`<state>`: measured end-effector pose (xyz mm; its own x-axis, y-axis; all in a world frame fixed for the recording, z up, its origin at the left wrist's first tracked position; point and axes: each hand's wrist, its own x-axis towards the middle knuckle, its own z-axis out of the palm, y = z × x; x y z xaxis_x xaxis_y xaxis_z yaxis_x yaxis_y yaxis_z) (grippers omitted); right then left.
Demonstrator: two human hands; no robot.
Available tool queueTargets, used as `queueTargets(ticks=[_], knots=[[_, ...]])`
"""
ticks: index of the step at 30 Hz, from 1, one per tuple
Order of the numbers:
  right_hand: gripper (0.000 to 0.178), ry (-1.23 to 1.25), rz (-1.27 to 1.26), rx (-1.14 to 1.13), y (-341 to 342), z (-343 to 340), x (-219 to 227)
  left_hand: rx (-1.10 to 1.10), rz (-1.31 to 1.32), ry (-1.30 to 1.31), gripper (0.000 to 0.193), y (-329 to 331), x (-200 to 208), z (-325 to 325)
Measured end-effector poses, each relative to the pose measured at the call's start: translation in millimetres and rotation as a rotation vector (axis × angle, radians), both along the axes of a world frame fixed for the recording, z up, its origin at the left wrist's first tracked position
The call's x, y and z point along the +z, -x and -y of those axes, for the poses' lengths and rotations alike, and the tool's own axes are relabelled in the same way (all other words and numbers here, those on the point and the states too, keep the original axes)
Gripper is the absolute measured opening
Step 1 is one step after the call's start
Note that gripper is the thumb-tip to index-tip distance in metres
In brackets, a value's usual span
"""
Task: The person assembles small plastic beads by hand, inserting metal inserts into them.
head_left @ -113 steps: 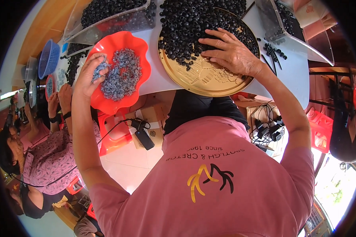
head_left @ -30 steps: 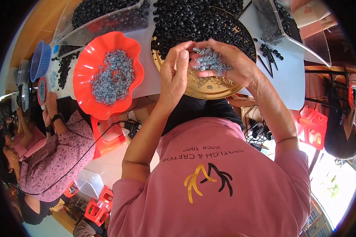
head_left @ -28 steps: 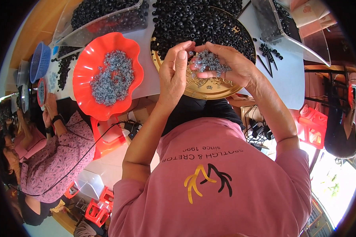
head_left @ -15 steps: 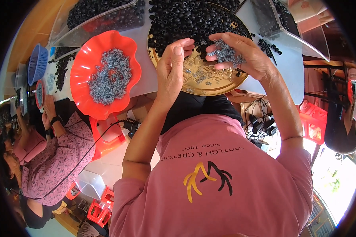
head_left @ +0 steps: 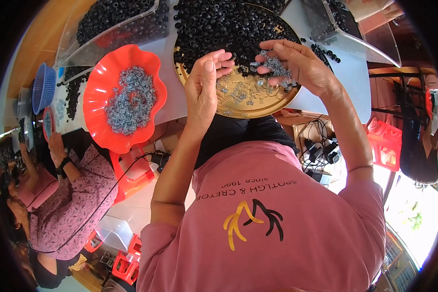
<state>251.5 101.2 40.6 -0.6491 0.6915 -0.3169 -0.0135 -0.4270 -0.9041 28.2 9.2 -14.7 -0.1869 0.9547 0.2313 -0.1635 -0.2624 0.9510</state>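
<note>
In the upper middle stands a round gold tray (head_left: pixel 272 108), heaped with small black ring-like plastic pieces (head_left: pixel 214 29). Over its right side my right hand (head_left: pixel 310 73) is half curled round a clump of small grey metal springs (head_left: pixel 276 68), some lying across the fingers. My left hand (head_left: pixel 202 87) is above the tray's left part, thumb up and fingers loosely bent apart, with nothing clearly held. Loose springs (head_left: pixel 239 92) are scattered on the tray between the hands. A red wavy-edged bowl (head_left: pixel 95 100) to the left contains many more springs (head_left: pixel 131 104).
Clear plastic bins (head_left: pixel 155 36) of black pieces stand at the back left and back right. A blue basket (head_left: pixel 44 87) sits at far left, near a co-worker in a patterned pink top (head_left: pixel 80 209). Red stools (head_left: pixel 384 146) and tangled cables (head_left: pixel 316 141) are below the table.
The whole view has shifted slightly, so the bowl and tray appear farther left. My right hand has tilted a little, and the springs spread more along its fingers.
</note>
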Motion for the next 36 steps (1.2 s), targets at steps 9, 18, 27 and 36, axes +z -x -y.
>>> queueTargets(ticks=[9, 18, 27, 36], knots=[[0.049, -0.040, 0.055, -0.001, 7.0, 0.8, -5.5, -0.008, 0.035, -0.029, 0.046, 3.7, -3.2, -0.4], [0.046, -0.124, 0.142, 0.074, 17.0, 5.5, -3.2, 0.042, 0.038, -0.044, 0.044, 18.4, 3.8, 9.9], [0.039, -0.139, 0.109, 0.167, 44.2, 15.7, 1.1, 0.170, -0.511, 0.016, 0.018, 30.5, 21.9, 44.2], [0.036, -0.177, 0.095, 0.220, 55.4, 26.4, 17.1, 0.195, -1.084, -0.071, 0.011, 35.7, 8.6, 44.6]])
